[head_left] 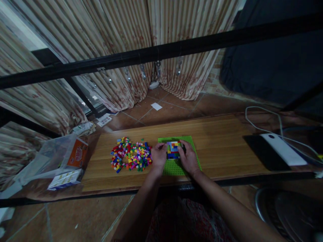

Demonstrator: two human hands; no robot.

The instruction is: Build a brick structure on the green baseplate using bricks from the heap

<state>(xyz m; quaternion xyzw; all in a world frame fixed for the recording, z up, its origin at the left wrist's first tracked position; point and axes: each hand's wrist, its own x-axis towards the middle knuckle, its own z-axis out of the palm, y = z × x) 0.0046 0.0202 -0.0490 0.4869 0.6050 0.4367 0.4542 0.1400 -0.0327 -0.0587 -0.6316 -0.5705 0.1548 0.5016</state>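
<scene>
A small multicoloured structure of toy building bricks (173,150), with blue, red, yellow and white parts, sits on a green studded baseplate (174,170). At its left side is my left hand (158,157), its fingers curled and its thumb against the structure's edge. My right hand (189,158) grips the opposite side, thumb and forefinger bent over the bricks. The palms hide parts of the baseplate. Just left of my left hand lies a spread heap of loose toy bricks (132,154) in many colours.
The wooden board (217,144) bears everything. A clear plastic bin (54,153) and a small box (66,179) stand at left. At right lie a black flat object (264,153), a white one (284,149) and a white cable (262,128). A dark rail (161,53) crosses beyond.
</scene>
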